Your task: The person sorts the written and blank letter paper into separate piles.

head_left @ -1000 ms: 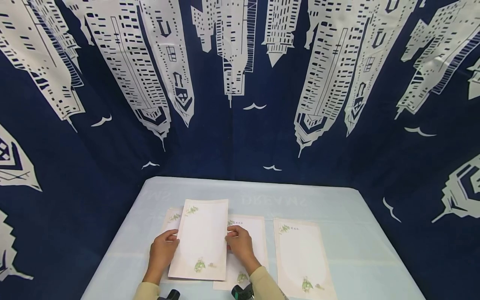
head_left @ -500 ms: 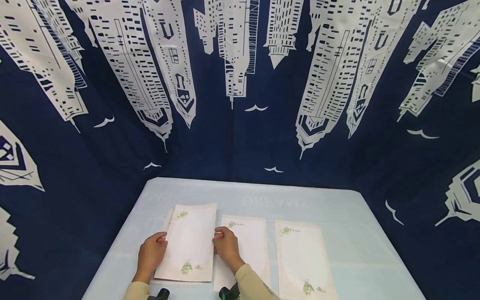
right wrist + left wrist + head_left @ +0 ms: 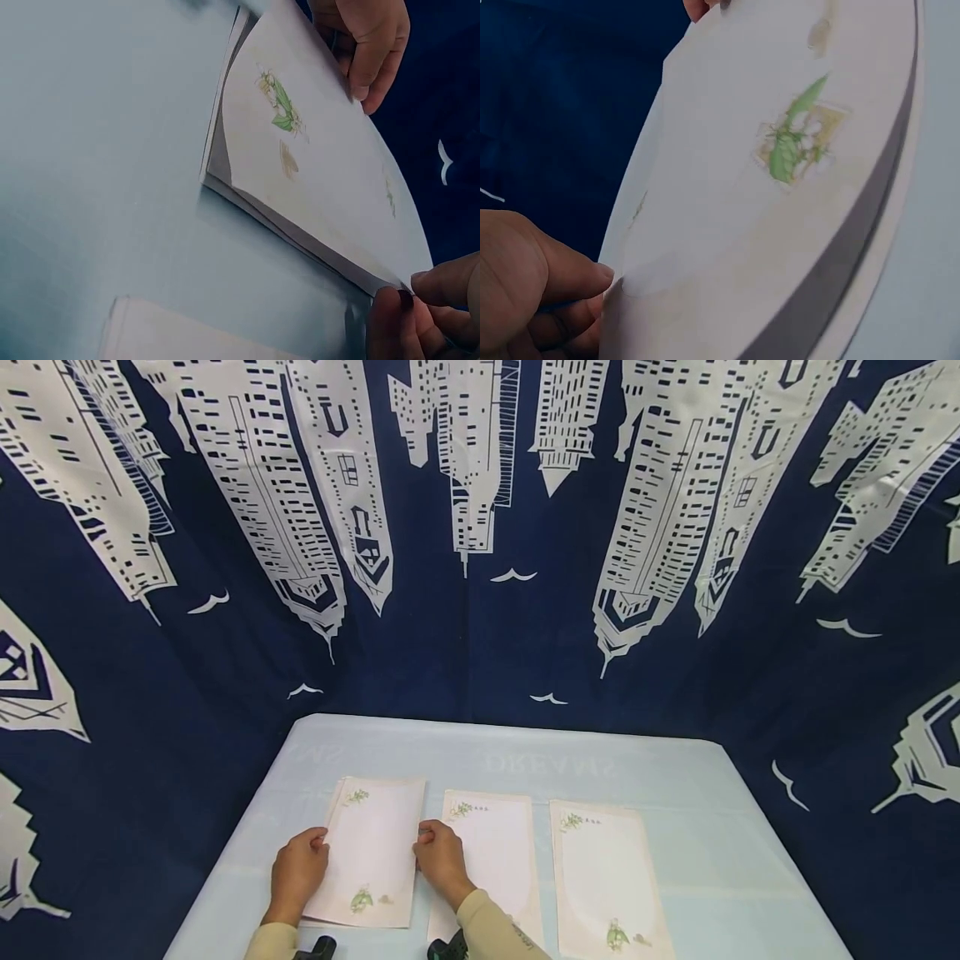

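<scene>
A sheet of decorated paper (image 3: 371, 847), printed with small green plants, is held by its two long sides at the left of the table. My left hand (image 3: 297, 870) pinches its left edge, thumb on top in the left wrist view. On the opposite edge, my right hand (image 3: 444, 862) grips it between thumb and fingers, as the right wrist view shows. The sheet bows slightly over a paper pile (image 3: 877, 259), with a shadowed gap along the near side. Whether more than one sheet is held, I cannot tell.
Two more piles of the same paper lie to the right: a middle pile (image 3: 495, 852), partly covered by my right sleeve (image 3: 498, 931), and a right pile (image 3: 607, 877). A pale cloth covers the table (image 3: 720, 827). Behind hangs a navy curtain (image 3: 465, 643) with white buildings.
Both hands have carried the paper leftward and lowered it over the left pile, lining it up more closely. The middle pile has come more into view.
</scene>
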The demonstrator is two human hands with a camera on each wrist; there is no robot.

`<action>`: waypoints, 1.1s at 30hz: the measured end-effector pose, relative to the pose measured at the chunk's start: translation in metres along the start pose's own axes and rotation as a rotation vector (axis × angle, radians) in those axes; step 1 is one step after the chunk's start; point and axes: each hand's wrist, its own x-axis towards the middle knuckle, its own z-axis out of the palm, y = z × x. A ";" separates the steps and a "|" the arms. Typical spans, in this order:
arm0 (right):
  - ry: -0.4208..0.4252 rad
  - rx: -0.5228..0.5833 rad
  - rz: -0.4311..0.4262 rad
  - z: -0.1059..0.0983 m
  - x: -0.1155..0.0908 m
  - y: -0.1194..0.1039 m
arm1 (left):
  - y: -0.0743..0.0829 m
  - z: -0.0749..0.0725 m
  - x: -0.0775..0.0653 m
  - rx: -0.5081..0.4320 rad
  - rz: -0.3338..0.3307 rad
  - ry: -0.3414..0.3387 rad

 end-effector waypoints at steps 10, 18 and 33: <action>-0.031 -0.066 -0.014 0.001 -0.002 0.001 | -0.004 0.003 -0.002 0.068 -0.079 -0.033; -0.047 -0.049 0.009 -0.002 -0.004 0.001 | -0.001 0.003 -0.008 0.078 -0.128 0.029; -0.029 -0.101 -0.001 -0.022 -0.003 -0.004 | 0.023 0.009 -0.016 -0.071 -0.040 0.039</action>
